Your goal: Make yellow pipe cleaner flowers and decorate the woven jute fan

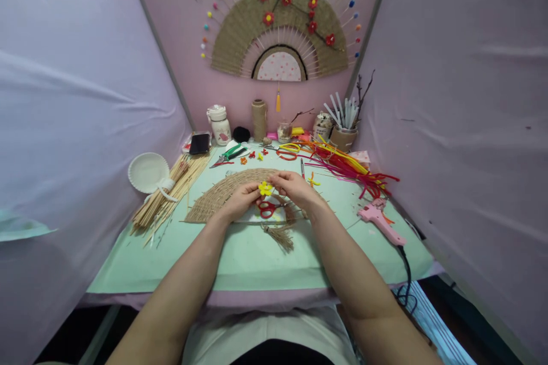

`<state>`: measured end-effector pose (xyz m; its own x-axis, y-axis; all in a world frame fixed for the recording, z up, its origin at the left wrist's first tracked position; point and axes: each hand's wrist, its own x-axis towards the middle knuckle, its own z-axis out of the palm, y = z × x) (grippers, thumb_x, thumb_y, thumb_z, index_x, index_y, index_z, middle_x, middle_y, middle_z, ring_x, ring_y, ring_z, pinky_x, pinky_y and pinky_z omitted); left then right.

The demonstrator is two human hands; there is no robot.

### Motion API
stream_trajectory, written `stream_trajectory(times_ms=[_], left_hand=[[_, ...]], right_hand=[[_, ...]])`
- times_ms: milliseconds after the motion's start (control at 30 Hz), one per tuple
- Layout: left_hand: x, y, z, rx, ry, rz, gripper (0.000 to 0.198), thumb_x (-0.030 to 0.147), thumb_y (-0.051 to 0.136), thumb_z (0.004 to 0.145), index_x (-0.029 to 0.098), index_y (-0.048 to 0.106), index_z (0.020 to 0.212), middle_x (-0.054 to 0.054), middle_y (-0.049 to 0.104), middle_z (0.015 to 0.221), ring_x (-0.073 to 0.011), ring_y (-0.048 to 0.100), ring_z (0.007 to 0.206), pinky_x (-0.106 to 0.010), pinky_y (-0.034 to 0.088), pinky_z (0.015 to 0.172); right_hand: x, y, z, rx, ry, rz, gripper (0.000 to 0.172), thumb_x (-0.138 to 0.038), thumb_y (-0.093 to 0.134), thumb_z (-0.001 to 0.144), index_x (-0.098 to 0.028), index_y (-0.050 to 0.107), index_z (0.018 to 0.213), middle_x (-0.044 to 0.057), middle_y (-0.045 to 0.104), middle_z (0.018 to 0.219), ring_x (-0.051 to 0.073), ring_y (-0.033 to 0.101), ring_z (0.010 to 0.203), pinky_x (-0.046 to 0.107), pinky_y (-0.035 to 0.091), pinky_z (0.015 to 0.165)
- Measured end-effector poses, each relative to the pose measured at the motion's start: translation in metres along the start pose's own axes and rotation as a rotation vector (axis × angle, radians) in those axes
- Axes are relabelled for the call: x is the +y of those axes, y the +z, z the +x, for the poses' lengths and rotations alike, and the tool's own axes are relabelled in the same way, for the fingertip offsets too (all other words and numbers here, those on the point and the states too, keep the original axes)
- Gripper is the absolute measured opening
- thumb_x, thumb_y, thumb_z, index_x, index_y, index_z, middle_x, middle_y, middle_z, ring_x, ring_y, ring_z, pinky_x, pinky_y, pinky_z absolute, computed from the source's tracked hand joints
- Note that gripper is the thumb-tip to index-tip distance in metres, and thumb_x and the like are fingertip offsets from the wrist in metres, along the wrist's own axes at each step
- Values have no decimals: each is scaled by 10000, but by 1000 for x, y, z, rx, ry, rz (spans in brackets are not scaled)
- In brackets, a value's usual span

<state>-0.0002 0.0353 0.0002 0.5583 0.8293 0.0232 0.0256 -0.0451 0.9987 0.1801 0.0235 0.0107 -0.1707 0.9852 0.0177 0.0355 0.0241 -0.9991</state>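
A small yellow flower [265, 189], seemingly bent from pipe cleaner, is pinched by my left hand [244, 198] at its left side. My right hand [291, 187] is closed at the flower's upper right edge, fingertips together; whether it grips a petal or a tiny piece is too small to make out. Below both hands lies a woven twine fan [209, 199] on the table. Red-handled scissors [267, 209] rest on the fan's pale lower part, just under the flower. A twine tassel [280, 238] hangs off the fan's bottom edge onto the tabletop.
Bamboo sticks [171, 199] and a white dish [148, 172] lie left. Green-handled pliers [233, 152] and small finished flowers [252, 155] sit behind the fan. On the right are pipe cleaners [342, 162] and a corded pink glue gun [381, 223]. A decorated fan [240, 34] hangs on the back wall.
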Motion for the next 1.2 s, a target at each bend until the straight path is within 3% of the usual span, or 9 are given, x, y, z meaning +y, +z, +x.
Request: stream_trajectory(times_ms=[133,367,600,833,1100,1200], left_hand=[[-2,1,0,-23,-16,-97,272,380,676,686,130,590,749,29,465,613,-74,357,535,-217,259,520],[-4,2,0,-37,-48,-215,280,343,728,651,127,617,790,15,503,667,-73,394,568,-209,296,538],[0,5,-1,-1,-30,-291,299,342,763,616,131,614,766,10,545,691,-75,461,614,-195,366,592],[-4,1,1,39,-15,-315,272,324,748,623,142,610,771,6,560,716,-92,493,656,-214,397,643],[-2,3,1,56,-29,-314,325,309,763,584,138,637,830,-18,593,773,-93,488,650,-213,386,618],[-1,4,1,41,-18,-298,281,315,754,604,130,629,775,-2,558,696,-78,452,593,-205,359,573]], right_hand=[[-5,1,-5,-53,38,-18,328,-475,654,676,-157,608,740,-56,443,513,65,325,457,208,232,434],[-5,3,-6,-30,73,-15,257,-398,672,649,-152,623,703,-53,465,497,66,345,452,215,228,431],[-8,9,-5,-151,122,287,251,-359,706,610,-150,576,661,-70,430,480,53,328,453,215,205,451],[-7,18,-5,-170,117,476,265,-322,743,571,-141,565,646,-62,456,528,45,334,489,212,239,488],[-7,17,-3,-58,128,370,276,-367,707,606,-152,534,598,-54,446,520,53,326,484,220,223,464],[-8,15,-5,-108,110,326,286,-375,708,612,-154,528,589,-65,408,499,52,310,474,222,212,457]])
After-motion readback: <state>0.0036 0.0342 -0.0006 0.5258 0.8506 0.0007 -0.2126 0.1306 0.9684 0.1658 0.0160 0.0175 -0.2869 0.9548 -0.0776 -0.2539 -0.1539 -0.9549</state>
